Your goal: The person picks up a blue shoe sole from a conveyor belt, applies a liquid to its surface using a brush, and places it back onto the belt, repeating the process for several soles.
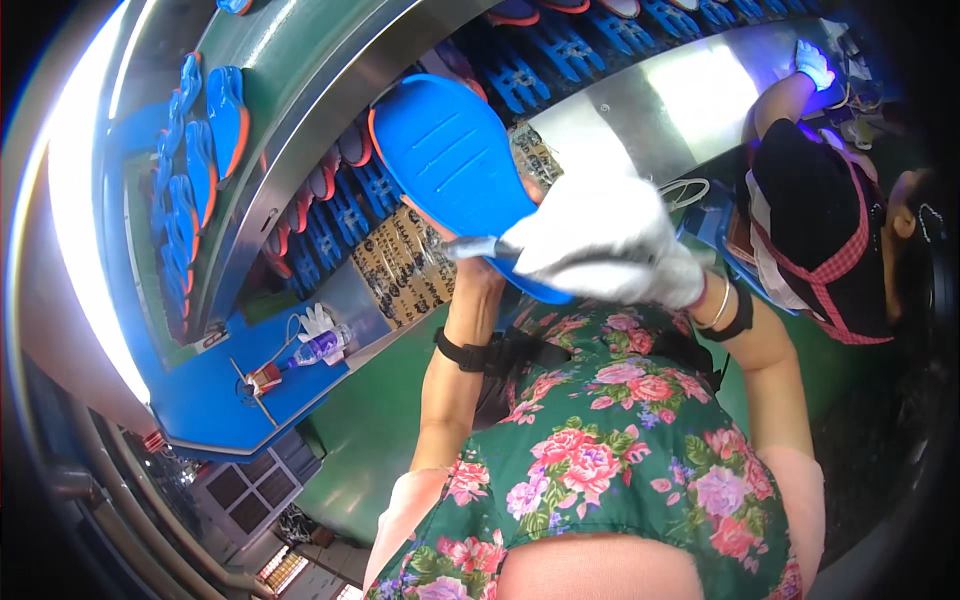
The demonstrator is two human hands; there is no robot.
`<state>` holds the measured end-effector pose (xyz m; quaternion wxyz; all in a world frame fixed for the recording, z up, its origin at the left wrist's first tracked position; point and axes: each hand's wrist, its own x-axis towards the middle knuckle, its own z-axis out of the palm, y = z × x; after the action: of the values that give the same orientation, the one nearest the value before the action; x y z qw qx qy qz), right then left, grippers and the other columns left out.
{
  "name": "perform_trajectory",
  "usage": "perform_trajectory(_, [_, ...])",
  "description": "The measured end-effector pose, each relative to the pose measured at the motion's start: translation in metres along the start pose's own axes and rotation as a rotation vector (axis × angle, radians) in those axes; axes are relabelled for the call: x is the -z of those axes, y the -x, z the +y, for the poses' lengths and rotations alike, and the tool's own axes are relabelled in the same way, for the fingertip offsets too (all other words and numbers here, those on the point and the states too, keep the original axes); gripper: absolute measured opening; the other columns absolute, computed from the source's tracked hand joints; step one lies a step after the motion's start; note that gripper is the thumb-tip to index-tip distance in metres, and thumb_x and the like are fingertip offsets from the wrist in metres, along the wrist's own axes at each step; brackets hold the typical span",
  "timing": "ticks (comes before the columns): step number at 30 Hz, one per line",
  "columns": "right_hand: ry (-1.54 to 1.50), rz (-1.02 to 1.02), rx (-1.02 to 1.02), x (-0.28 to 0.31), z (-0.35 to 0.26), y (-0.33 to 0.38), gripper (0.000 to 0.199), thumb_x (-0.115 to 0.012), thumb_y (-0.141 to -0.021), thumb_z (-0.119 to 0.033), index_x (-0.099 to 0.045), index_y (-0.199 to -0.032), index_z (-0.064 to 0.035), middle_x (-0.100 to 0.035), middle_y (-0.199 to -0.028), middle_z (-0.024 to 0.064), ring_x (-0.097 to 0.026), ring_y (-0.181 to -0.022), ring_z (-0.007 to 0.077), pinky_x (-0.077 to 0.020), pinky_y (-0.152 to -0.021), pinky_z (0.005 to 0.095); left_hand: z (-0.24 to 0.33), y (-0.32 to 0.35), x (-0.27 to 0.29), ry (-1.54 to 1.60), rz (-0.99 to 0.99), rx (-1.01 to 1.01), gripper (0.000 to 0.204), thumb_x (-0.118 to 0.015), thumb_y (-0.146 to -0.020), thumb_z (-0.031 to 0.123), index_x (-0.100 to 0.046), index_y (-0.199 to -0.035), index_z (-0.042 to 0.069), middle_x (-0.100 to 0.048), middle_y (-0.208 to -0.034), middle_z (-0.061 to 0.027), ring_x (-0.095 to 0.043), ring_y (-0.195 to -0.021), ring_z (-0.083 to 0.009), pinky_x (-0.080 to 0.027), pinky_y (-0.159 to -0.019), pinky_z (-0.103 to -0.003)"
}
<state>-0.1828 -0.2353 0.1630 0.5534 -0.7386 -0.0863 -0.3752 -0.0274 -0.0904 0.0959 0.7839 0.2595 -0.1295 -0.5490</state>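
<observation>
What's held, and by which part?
Left hand: blue insole, from beneath, by its side edges mid-length. Right hand, gloved: blurred grey tool; exact grip unclear.

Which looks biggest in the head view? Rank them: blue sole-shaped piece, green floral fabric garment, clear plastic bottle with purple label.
1. Green floral fabric garment
2. Blue sole-shaped piece
3. Clear plastic bottle with purple label

A green belt [280, 70] carries blue insoles [228, 112]; a blue table [215, 405], a bottle [318, 347] and white glove [317, 321]
</observation>
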Motion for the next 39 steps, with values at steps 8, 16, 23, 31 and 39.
perform_trajectory(8, [0.110, 0.031, -0.054, -0.006, -0.007, 0.008, 0.024, -0.080, -0.080, -0.008, -0.080, -0.103, -0.0123, -0.078, -0.101, 0.0065, -0.072, -0.088, 0.0247, -0.0581, -0.080, 0.0354, 0.006, -0.011, -0.021, 0.018, 0.044, 0.054, 0.112, -0.042, -0.071, 0.102, -0.061, -0.107, -0.002, -0.067, -0.092, -0.0164, -0.065, -0.087, -0.0260, -0.055, -0.083, -0.041])
perform_trajectory(16, [0.248, 0.046, -0.006, -0.013, -0.010, 0.014, 0.032, -0.081, -0.081, -0.009, -0.079, -0.111, -0.0165, -0.076, -0.108, 0.0052, -0.071, -0.085, 0.0265, -0.0580, -0.079, 0.0367, 0.009, -0.018, -0.018, 0.070, 0.007, -0.033, 0.103, -0.043, -0.076, 0.098, -0.063, -0.101, 0.000, -0.067, -0.087, -0.0127, -0.062, -0.083, -0.0264, -0.049, -0.092, -0.040])
perform_trajectory(23, [-0.082, 0.218, -0.264, -0.009, -0.001, 0.027, 0.017, -0.081, -0.079, -0.003, -0.080, -0.094, -0.0098, -0.078, -0.097, 0.0088, -0.073, -0.082, 0.0253, -0.0580, -0.074, 0.0360, 0.006, -0.019, 0.014, 0.062, -0.118, -0.052, 0.085, -0.055, -0.087, 0.082, -0.060, -0.110, 0.001, -0.065, -0.094, -0.0118, -0.062, -0.101, -0.0288, -0.050, -0.096, -0.041])
perform_trajectory(31, [-0.069, 0.088, -0.200, -0.008, -0.008, 0.027, 0.016, -0.082, -0.079, -0.005, -0.080, -0.095, -0.0092, -0.078, -0.096, 0.0079, -0.073, -0.082, 0.0229, -0.0577, -0.073, 0.0347, 0.017, -0.023, 0.020, 0.162, -0.104, 0.021, 0.093, -0.056, -0.081, 0.087, -0.055, -0.117, 0.002, -0.062, -0.098, -0.0107, -0.058, -0.100, -0.0302, -0.048, -0.098, -0.043])
perform_trajectory(39, [-0.180, -0.064, -0.202, -0.008, -0.011, 0.038, 0.024, -0.081, -0.080, -0.009, -0.078, -0.104, -0.0133, -0.076, -0.096, 0.0053, -0.071, -0.084, 0.0247, -0.0573, -0.075, 0.0366, 0.021, -0.031, 0.003, 0.299, -0.063, 0.080, 0.119, -0.034, -0.074, 0.101, -0.052, -0.135, 0.001, -0.066, -0.104, -0.0169, -0.066, -0.081, -0.0355, -0.052, -0.081, -0.053])
